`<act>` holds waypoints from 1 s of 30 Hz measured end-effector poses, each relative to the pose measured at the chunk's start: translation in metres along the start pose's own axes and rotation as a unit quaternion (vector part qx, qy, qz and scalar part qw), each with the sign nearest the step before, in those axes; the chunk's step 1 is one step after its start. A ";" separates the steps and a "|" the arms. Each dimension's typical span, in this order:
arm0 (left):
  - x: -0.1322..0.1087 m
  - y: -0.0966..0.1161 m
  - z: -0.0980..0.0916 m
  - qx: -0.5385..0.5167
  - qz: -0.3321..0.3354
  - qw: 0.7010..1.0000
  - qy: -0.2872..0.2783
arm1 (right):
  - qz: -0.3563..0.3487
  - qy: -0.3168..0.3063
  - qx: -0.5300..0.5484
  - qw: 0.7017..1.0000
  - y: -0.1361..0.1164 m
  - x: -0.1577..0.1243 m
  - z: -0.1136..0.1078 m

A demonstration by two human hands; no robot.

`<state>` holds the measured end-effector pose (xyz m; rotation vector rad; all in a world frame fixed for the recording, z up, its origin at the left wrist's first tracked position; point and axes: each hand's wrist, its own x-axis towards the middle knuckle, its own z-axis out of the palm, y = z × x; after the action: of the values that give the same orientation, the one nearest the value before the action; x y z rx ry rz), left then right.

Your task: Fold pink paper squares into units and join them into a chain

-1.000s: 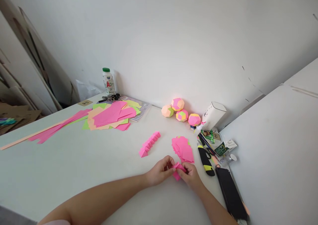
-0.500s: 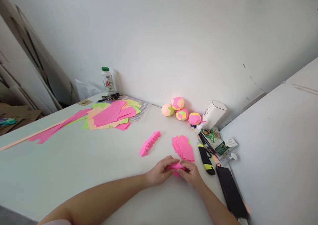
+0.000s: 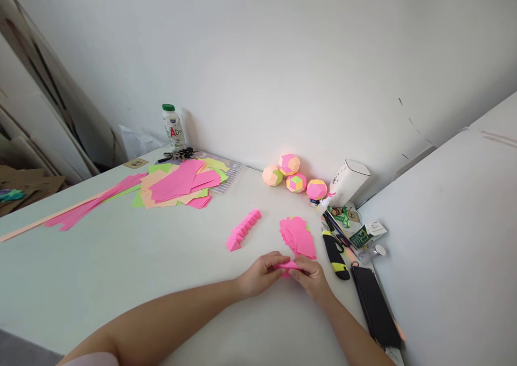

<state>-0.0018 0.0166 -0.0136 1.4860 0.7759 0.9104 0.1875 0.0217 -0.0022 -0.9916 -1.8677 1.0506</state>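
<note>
Between my two hands is a small piece of pink paper (image 3: 287,266), partly folded and mostly covered by fingers. My left hand (image 3: 260,274) pinches its left end, thumb below and fingers on top. On the right end, my right hand (image 3: 312,277) is closed in the same kind of pinch. Just beyond my hands lies a fanned stack of pink paper pieces (image 3: 298,237), with a little green showing at its edge. To the left of it, a row of folded pink paper units (image 3: 243,230) sits nested in a line.
Four-colour sheets aside, a heap of coloured paper (image 3: 177,183) and long strips (image 3: 92,199) lie left. Several paper balls (image 3: 296,183) stand by the wall. A bottle (image 3: 173,128), white box (image 3: 348,183), black-and-yellow cutter (image 3: 336,255) and black case (image 3: 376,305) line the edges.
Both hands stay on the pink paper, with fingers shifted slightly and the paper looking flatter. The camera view has moved a little.
</note>
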 end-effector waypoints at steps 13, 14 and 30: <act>-0.001 0.005 -0.001 0.008 0.009 1.000 -0.006 | 0.043 -0.029 0.010 0.999 -0.006 0.000 -0.002; 0.000 0.005 -0.001 0.008 0.006 1.000 -0.006 | 0.042 -0.030 0.011 0.999 -0.006 0.000 -0.002; 0.000 0.007 -0.001 0.009 0.004 1.000 0.005 | 0.048 -0.030 0.012 0.998 -0.007 0.001 0.000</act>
<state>-0.0032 0.0166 -0.0066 1.5035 0.7877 0.9194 0.1850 0.0203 0.0046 -1.0559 -1.8660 1.1688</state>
